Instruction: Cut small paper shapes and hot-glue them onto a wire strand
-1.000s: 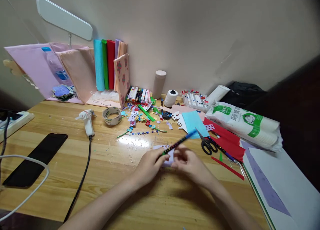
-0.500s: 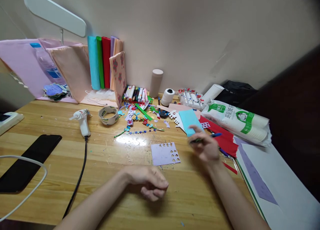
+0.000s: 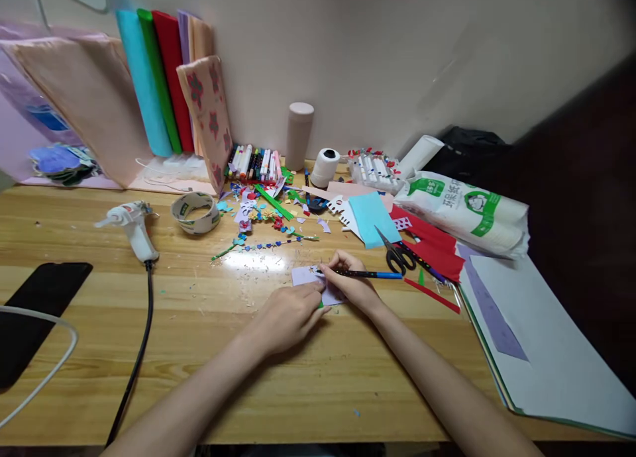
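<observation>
My right hand (image 3: 350,281) grips a black-and-blue pen (image 3: 377,275), its tip on a small purple paper (image 3: 303,275) with cut-outs. My left hand (image 3: 293,313) lies over the lower left part of this paper, fingers together and pressing it down. A bit of green (image 3: 320,304) shows under the paper's lower edge by the fingertips. Black scissors (image 3: 399,257) lie open just right of my right hand, below a light blue sheet (image 3: 370,218).
A glue gun (image 3: 136,232), a tape roll (image 3: 195,213) and a black phone (image 3: 44,311) are at the left. Paper scraps and a garland (image 3: 273,244) lie behind my hands. Red paper (image 3: 432,245) and white sheets (image 3: 541,338) lie at the right.
The view has shifted. My right hand has come left to the purple paper with the pen, and my left hand has moved onto the paper. The scissors and the green bit now show.
</observation>
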`<state>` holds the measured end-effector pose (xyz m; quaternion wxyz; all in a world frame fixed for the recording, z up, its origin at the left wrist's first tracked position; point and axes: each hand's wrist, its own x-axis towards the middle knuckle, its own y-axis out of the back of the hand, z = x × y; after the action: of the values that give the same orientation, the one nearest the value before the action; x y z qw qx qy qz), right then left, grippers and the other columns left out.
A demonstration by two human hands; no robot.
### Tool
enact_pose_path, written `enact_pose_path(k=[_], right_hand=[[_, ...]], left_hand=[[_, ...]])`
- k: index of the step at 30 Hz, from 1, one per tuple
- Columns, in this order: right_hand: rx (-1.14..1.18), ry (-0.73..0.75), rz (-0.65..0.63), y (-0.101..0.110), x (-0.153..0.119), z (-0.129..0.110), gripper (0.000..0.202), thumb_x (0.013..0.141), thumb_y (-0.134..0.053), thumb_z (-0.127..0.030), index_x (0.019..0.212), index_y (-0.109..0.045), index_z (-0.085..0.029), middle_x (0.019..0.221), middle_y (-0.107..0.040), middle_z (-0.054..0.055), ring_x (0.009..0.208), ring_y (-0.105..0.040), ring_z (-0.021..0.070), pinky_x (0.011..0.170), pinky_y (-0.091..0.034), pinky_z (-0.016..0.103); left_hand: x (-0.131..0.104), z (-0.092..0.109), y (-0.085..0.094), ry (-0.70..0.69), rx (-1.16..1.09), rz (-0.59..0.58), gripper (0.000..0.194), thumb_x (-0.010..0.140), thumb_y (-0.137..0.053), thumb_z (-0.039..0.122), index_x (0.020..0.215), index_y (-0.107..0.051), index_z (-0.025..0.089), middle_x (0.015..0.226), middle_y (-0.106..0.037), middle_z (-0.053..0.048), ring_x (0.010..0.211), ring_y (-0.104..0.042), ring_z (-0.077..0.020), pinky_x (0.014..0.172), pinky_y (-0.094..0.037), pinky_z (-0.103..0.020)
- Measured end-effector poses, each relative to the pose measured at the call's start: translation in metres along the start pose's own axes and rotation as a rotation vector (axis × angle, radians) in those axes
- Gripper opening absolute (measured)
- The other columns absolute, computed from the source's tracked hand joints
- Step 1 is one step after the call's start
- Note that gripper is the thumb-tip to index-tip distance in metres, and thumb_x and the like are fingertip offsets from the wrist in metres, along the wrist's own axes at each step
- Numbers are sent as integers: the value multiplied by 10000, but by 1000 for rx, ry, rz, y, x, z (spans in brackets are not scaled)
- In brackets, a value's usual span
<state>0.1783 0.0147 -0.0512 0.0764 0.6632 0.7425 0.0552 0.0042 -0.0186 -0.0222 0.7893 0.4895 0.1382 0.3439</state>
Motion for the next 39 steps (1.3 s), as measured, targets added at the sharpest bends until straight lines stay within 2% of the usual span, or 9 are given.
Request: enact_pose_path(k=[4, 16, 19, 24, 28, 36, 39], right_hand=[[-122, 61, 64, 2, -2, 2, 342, 800, -588, -380, 576, -405, -197, 504, -451, -42, 473, -416, 109, 470, -319, 225], [-306, 122, 38, 1, -5, -1, 329, 851, -499, -294, 578, -344, -196, 527, -361, -47, 510, -349, 107, 499, -265, 237], [-322, 140, 65, 1, -5, -2, 334, 849, -479, -281, 574, -308, -199, 536, -325, -46, 514, -326, 109, 502, -251, 242], [-281, 139, 95, 2, -5, -3, 327, 850, -466, -276, 574, -306, -203, 541, -331, -42, 525, -331, 115, 510, -267, 242], [-271, 134, 104, 2, -5, -4, 319, 848, -464, -264, 575, -311, -203, 543, -334, -44, 525, -330, 114, 510, -269, 239], [-313, 150, 23, 2, -5, -3, 327, 845, -479, -265, 570, -316, -196, 539, -346, -41, 522, -337, 110, 511, -260, 239], [-293, 131, 35, 3, -6, -2, 335, 853, -485, -286, 571, -328, -197, 534, -352, -42, 516, -342, 110, 505, -266, 237]], left_hand=[[0, 1, 2, -4, 22, -46, 337, 946, -306, 324, 922, -584, 136, 1128, -628, -118, 1038, -599, -224, 893, -485, -367], [3, 4, 0, -38, -21, -69, 325, 947, -299, 301, 878, -573, 140, 1039, -647, -111, 958, -618, -208, 842, -498, -358], [3, 4, 0, -26, -26, -76, 327, 947, -302, 311, 870, -571, 142, 1037, -650, -105, 929, -622, -206, 826, -497, -355], [3, 2, -2, -20, -25, -61, 309, 944, -322, 309, 924, -580, 140, 1156, -612, -101, 1011, -589, -214, 875, -473, -369], [4, 1, -1, -20, -44, -68, 307, 944, -324, 303, 984, -581, 139, 1128, -623, -100, 1031, -573, -209, 888, -464, -369], [5, 0, 0, -10, -67, -66, 315, 944, -324, 312, 993, -587, 144, 1045, -641, -96, 1000, -574, -207, 869, -463, -369], [5, 0, -1, -2, -65, -76, 330, 947, -313, 324, 971, -588, 142, 1037, -640, -94, 990, -576, -206, 858, -464, -365]])
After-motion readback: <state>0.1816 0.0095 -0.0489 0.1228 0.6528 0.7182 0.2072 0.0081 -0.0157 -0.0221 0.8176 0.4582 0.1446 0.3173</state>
